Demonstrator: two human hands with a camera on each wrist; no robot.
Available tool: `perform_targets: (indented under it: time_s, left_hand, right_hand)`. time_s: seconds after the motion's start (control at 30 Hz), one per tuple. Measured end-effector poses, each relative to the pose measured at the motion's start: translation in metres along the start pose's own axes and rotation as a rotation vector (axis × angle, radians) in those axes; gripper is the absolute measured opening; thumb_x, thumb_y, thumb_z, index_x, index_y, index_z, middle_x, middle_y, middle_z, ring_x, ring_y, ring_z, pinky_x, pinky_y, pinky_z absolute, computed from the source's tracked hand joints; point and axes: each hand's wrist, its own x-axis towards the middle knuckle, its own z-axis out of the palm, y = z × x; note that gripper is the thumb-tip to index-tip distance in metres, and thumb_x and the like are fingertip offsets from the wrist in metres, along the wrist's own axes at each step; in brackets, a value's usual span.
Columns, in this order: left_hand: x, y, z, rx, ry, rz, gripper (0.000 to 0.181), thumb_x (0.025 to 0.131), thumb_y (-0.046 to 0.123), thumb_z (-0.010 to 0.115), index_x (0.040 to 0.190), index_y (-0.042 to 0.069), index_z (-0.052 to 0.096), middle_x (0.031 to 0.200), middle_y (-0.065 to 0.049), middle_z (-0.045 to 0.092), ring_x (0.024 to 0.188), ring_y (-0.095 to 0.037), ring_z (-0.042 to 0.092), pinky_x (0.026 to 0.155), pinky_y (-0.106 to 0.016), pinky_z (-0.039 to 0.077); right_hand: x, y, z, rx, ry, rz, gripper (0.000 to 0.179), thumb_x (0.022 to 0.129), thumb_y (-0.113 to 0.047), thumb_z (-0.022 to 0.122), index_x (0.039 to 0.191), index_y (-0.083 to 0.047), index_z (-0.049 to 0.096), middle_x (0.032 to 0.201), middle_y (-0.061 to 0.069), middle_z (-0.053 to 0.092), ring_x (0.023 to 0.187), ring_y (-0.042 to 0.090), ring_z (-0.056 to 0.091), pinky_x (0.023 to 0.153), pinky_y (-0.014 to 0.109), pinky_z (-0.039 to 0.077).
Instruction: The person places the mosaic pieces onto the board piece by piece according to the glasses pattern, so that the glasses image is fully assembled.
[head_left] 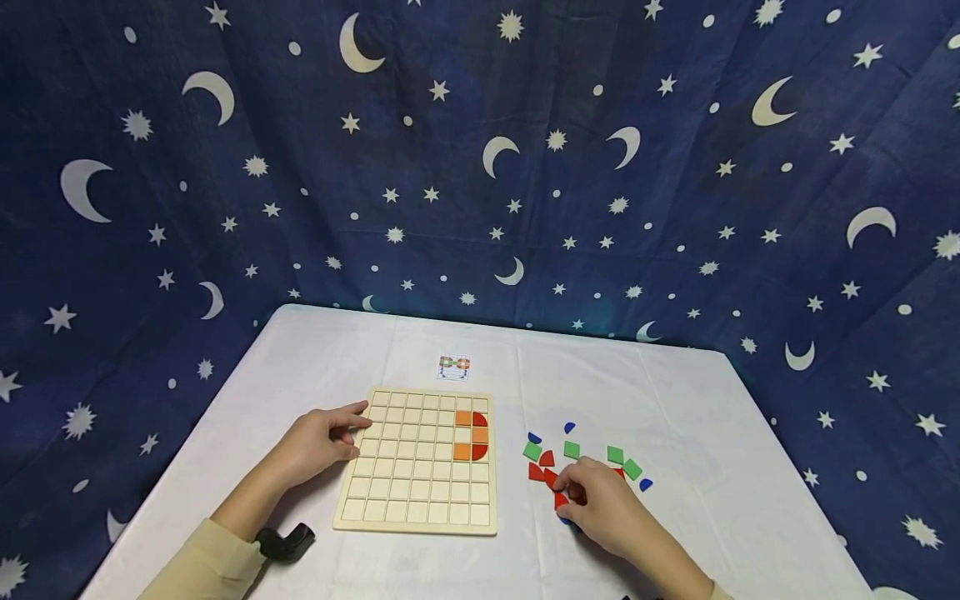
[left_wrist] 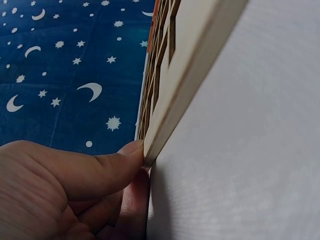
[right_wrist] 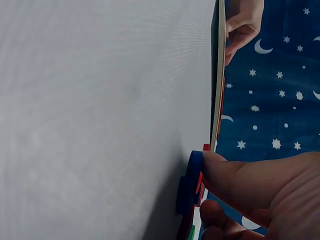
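R hand (head_left: 603,504) at red quarter-circle pc (head_left: 561,502), can't tell if gripping; wooden grid board (head_left: 412,528) to its L, L hand (head_left: 317,443) touching, unclenched.

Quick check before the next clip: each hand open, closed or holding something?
Left hand: open, touching the wooden grid board's left edge.
Right hand: thumb touching a blue piece; whether it's gripped can't be told.

The pale grid board (head_left: 416,527) lies flat. Three orange squares (head_left: 462,452) and two red quarter-circles (head_left: 479,452) occupy its right-hand columns. Green squares (head_left: 615,455) and blue pieces (head_left: 570,427) lie loose rightward.
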Motion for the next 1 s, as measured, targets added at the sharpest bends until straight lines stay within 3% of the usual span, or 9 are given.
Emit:
perform_targets:
  time_s: [0.37, 0.67, 1.0]
  left_hand:
    - [0.000, 0.000, 0.000, -0.001, 0.000, 0.002, 0.045, 0.083, -0.002, 0.082, 0.127, 0.009, 0.079, 0.162, -0.011, 0.057, 0.081, -0.012, 0.058, 0.072, -0.023, 0.044]
    - [0.001, 0.000, 0.000, -0.027, -0.015, -0.001, 0.045, 0.083, -0.003, 0.081, 0.127, 0.008, 0.079, 0.163, -0.013, 0.055, 0.083, -0.015, 0.058, 0.072, -0.024, 0.044]
    - [0.001, 0.000, -0.001, -0.025, -0.015, -0.004, 0.046, 0.083, -0.003, 0.080, 0.127, 0.009, 0.079, 0.163, -0.012, 0.055, 0.082, -0.014, 0.058, 0.072, -0.024, 0.044]
  right_hand:
    - [0.017, -0.009, 0.006, -0.066, 0.046, 0.084, 0.024, 0.082, -0.021, 0.093, 0.096, -0.026, 0.074, 0.079, -0.010, 0.052, 0.076, 0.009, 0.047, 0.066, 0.025, 0.039]
    - [0.027, -0.012, 0.008, -0.130, 0.041, 0.054, 0.022, 0.085, -0.018, 0.091, 0.091, -0.022, 0.070, 0.080, -0.008, 0.052, 0.077, 0.010, 0.048, 0.068, 0.026, 0.040]
    - [0.042, -0.034, 0.002, -0.073, 0.032, 0.019, 0.019, 0.090, -0.017, 0.087, 0.103, -0.021, 0.075, 0.085, -0.009, 0.057, 0.076, 0.010, 0.050, 0.068, 0.025, 0.043]
